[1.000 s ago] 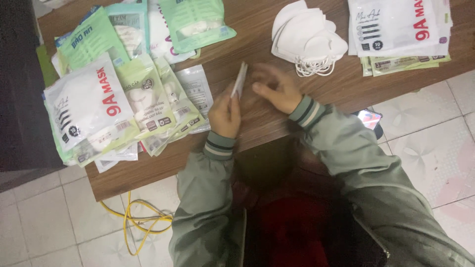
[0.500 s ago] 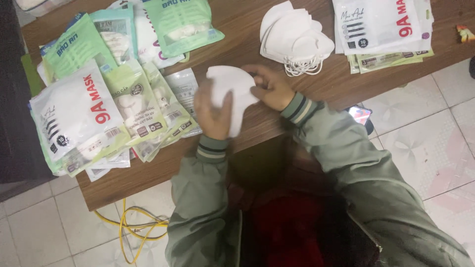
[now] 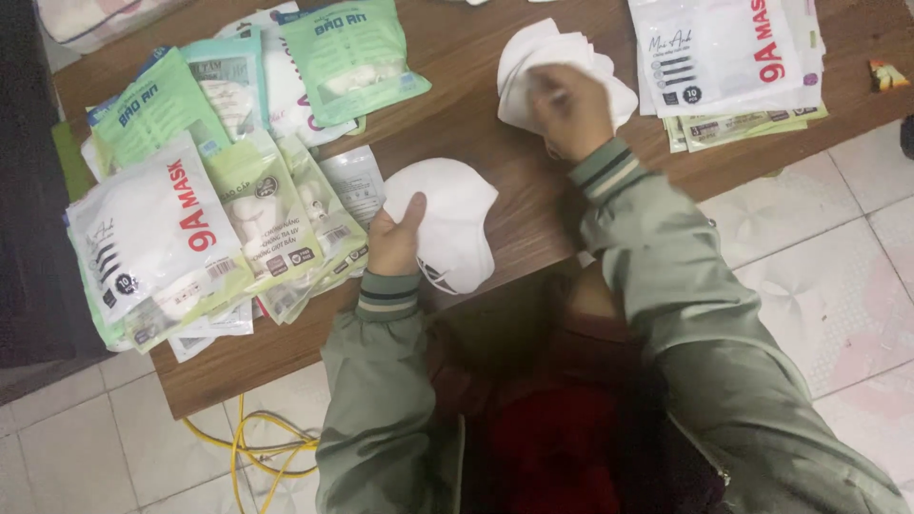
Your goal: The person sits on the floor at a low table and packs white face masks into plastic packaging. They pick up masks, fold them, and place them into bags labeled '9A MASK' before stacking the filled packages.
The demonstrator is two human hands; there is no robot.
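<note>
White, smooth and dome-shaped, the face mask lies near the tabletop front edge, gripped at its left rim by the left hand. Farther back, the right hand presses on a stack of white masks, apparently closed on one.

I look down on a brown wooden table that runs aslant across the upper part of the view, its top scuffed and dull. Below the table lies a floor of pale square tiles with grey grout lines and a faint flower pattern. A yellow cable loops loosely on the tiles just under the table's near left edge. Left of the table stands something dark, too dim for me to identify. The light is soft and even.
</note>
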